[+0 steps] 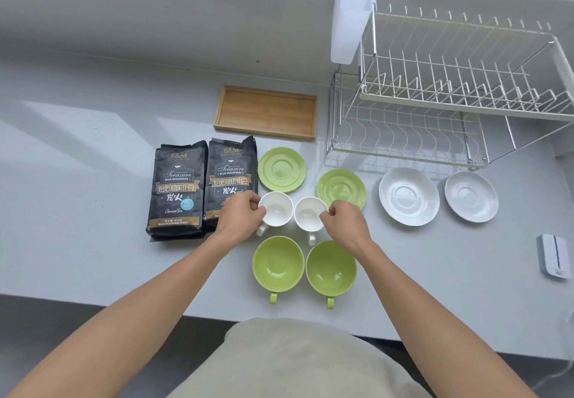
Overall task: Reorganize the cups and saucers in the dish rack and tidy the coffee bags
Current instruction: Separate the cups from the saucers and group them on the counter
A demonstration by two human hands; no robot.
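left hand (240, 215): pinches rim of left white cup (275, 209); glossy, upright on counter
right hand (343, 218): pinches rim of right white cup (310, 213); beside the first
bags (202, 186): two, black, flat, left of cups

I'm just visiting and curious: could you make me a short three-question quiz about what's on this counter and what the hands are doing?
1. True or false: the dish rack holds no cups or saucers at this moment.
2. How many saucers lie on the counter? A) two B) three C) four
3. Fill in: the left hand and the right hand each have a grip on the rim of a ____ cup.

Key
1. True: its wires are bare.
2. C: two green saucers and two white saucers.
3. White: the left white cup and the right white cup; the green cups sit untouched.
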